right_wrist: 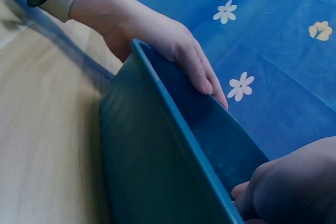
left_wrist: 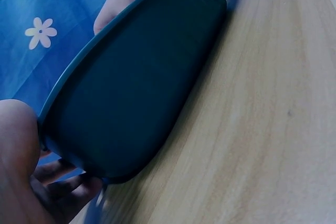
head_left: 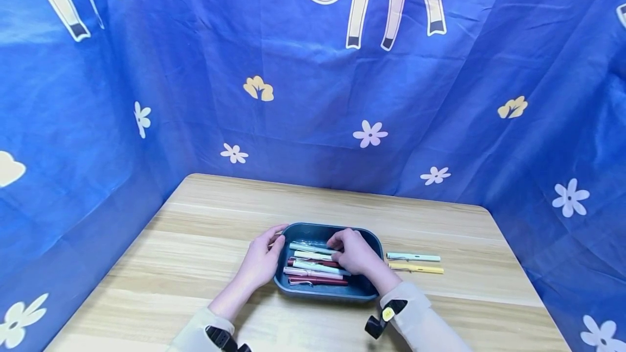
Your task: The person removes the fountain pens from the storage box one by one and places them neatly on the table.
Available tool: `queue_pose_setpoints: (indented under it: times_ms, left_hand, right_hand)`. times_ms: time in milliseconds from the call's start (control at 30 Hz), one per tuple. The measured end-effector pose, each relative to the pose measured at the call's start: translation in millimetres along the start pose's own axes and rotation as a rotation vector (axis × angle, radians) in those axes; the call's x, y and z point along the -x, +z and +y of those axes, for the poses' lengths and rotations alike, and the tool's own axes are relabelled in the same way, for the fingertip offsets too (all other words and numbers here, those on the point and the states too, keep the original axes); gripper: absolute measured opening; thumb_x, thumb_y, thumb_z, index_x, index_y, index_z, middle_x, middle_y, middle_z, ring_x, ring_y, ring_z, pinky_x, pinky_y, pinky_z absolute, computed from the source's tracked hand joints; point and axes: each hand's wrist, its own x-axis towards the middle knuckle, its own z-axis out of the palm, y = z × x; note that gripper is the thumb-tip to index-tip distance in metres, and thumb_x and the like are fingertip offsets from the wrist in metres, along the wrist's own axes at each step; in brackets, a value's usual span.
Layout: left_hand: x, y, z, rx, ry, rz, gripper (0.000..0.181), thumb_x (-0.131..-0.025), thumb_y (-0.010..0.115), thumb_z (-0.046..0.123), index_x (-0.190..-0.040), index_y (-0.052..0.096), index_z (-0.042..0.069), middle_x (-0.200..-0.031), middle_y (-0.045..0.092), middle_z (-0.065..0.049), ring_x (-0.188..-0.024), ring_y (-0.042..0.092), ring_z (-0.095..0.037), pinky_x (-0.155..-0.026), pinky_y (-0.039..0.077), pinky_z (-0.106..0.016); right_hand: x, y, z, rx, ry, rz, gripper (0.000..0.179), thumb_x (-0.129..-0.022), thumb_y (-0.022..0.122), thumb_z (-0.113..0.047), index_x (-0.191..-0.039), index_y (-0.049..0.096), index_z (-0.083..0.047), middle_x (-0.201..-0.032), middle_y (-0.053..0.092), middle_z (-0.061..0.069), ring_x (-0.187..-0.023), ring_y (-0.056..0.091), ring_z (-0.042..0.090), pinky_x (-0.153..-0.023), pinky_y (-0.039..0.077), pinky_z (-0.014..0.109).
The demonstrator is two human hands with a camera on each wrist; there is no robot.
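A dark teal tray (head_left: 325, 297) with rounded corners stands on the table, several clipped pens lying side by side in it. At the top of the row are a pale mint pen (head_left: 305, 246) and a cream pen (head_left: 308, 256); lower down come a light blue pen (head_left: 318, 268), a pink pen (head_left: 310, 273) and a dark red pen (head_left: 320, 281). My left hand (head_left: 261, 257) grips the tray's left end, thumb at the rim, fingers against the outer wall. Reaching inside from the right, my right hand (head_left: 357, 253) has bent fingers at the upper pens' ends; I cannot tell whether they pinch one.
Right of the tray, another mint pen (head_left: 415, 257) and a yellow pen (head_left: 418, 269) lie parallel on the wooden table (head_left: 210, 221). Blue patterned cloth (head_left: 303, 124) hangs behind the table and along both sides.
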Motion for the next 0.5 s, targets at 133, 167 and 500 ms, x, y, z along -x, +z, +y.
queue_pose_setpoints:
  times_ms: [133,167,500]
  left_hand:
    - [0.0,0.5,0.6,0.000,0.000,0.001,0.033,-0.102,0.051,0.017,-0.134,0.059,0.015,-0.118,0.068,-0.011,-0.108,0.064,-0.025,-0.098,0.048,-0.047]
    - [0.0,0.6,0.6,0.000,0.000,0.002,0.033,-0.102,0.051,0.017,-0.134,0.059,0.014,-0.119,0.068,-0.012,-0.108,0.064,-0.025,-0.098,0.048,-0.047]
    - [0.3,0.6,0.0,-0.006,0.001,0.004,0.034,-0.102,0.051,0.017,-0.135,0.058,0.013,-0.119,0.067,-0.013,-0.109,0.064,-0.027,-0.098,0.048,-0.048]
  right_hand:
    - [0.6,1.9,0.1,0.031,0.000,-0.009,0.019,-0.086,0.066,0.002,-0.101,0.072,-0.008,-0.092,0.069,0.000,-0.085,0.062,0.012,-0.076,0.053,0.033]
    - [0.6,2.3,0.1,0.036,-0.004,-0.011,0.019,-0.086,0.066,0.002,-0.101,0.072,-0.008,-0.091,0.069,0.000,-0.085,0.062,0.011,-0.075,0.053,0.032]
    - [1.4,3.0,-3.7,0.085,-0.044,-0.019,0.027,-0.080,0.063,0.007,-0.102,0.071,-0.008,-0.092,0.067,0.001,-0.085,0.061,0.015,-0.074,0.051,0.029]
